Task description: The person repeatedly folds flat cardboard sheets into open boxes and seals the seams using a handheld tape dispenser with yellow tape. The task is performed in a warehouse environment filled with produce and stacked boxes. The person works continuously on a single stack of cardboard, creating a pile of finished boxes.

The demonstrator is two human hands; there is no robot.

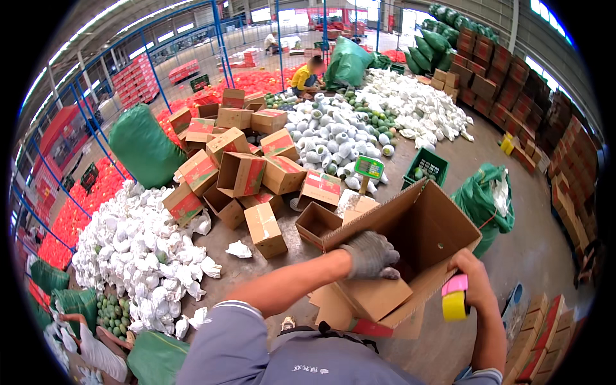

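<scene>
A large open cardboard box (440, 224) is tilted in front of me, its mouth towards me. My left hand (370, 255), in a grey work glove, reaches over the near flap at the opening; its fingers are bent, and whether they grip anything is unclear. My bare right hand (469, 274) is at the box's right edge, with a tape dispenser with a pink part and a yellow roll (454, 305) in it. Below the opening are cardboard flaps (378, 296). The box's dark inside is mostly hidden.
Empty cartons (240, 173) lie piled ahead. White-wrapped fruit (139, 250) is heaped at left, net-wrapped fruit (327, 130) beyond. A scale display (369, 167), green crate (427, 166) and green sack (486, 207) stand past the box. A person in yellow (303, 77) crouches far off.
</scene>
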